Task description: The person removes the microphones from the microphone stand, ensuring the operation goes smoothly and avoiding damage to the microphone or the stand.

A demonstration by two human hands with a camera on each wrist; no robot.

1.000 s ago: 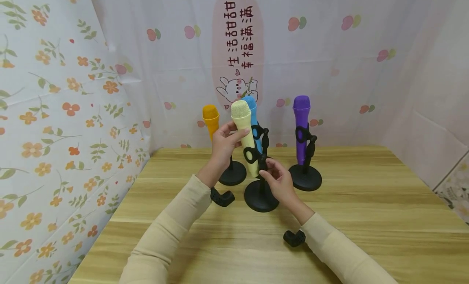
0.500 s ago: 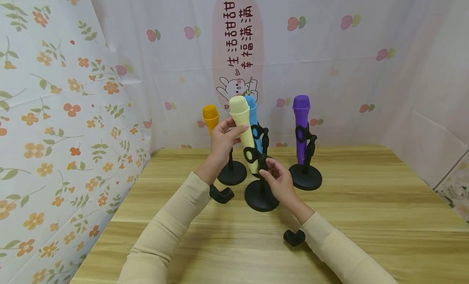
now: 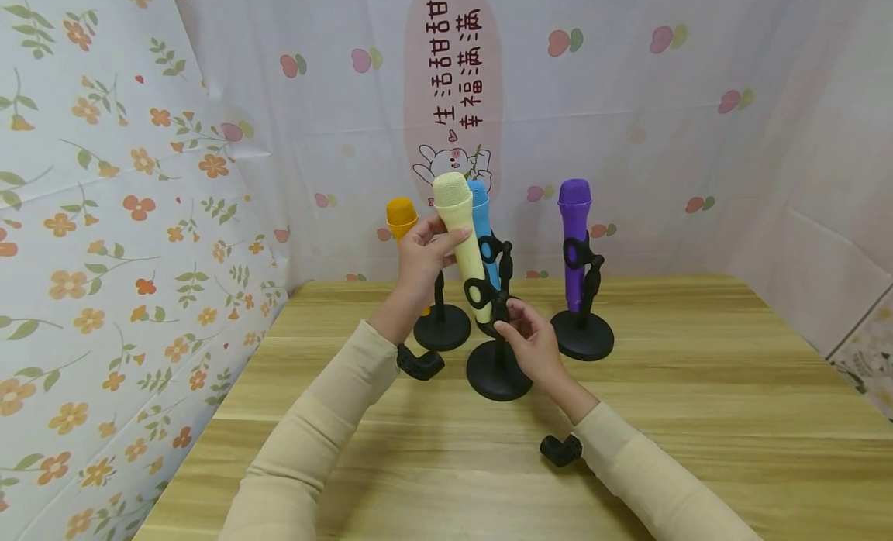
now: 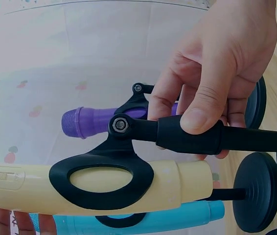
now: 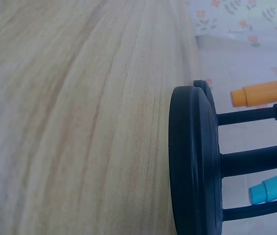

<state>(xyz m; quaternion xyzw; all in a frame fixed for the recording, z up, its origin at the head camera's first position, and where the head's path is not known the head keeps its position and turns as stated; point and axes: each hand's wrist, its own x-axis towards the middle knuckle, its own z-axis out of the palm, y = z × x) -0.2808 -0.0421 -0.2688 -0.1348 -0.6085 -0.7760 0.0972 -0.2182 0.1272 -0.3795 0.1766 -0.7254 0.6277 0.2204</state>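
My left hand (image 3: 421,266) grips a pale yellow microphone (image 3: 458,208), thumb across its front just below the head. The microphone leans a little left and passes through the black ring clip (image 4: 102,182) of a desk stand, its tail sticking out below the ring. On that stand, my right hand (image 3: 532,343) pinches the black collar (image 4: 187,134) of the post between thumb and fingers. The stand's round base (image 3: 498,373) rests on the table; the right wrist view shows this base (image 5: 192,161) edge-on. In the left wrist view, only some left fingers (image 4: 1,220) appear, under the microphone.
Behind stand a blue microphone (image 3: 481,208), an orange one (image 3: 402,215) partly hidden by my left hand, and a purple one (image 3: 575,215), each on a black stand. Black curved pieces lie near my left forearm (image 3: 422,364) and right sleeve (image 3: 560,451). A patterned cloth (image 3: 628,138) hangs behind.
My left hand has risen slightly, and the yellow microphone has slid upward through the ring clip, so less of its tail shows below. My right hand and the stand have hardly moved.
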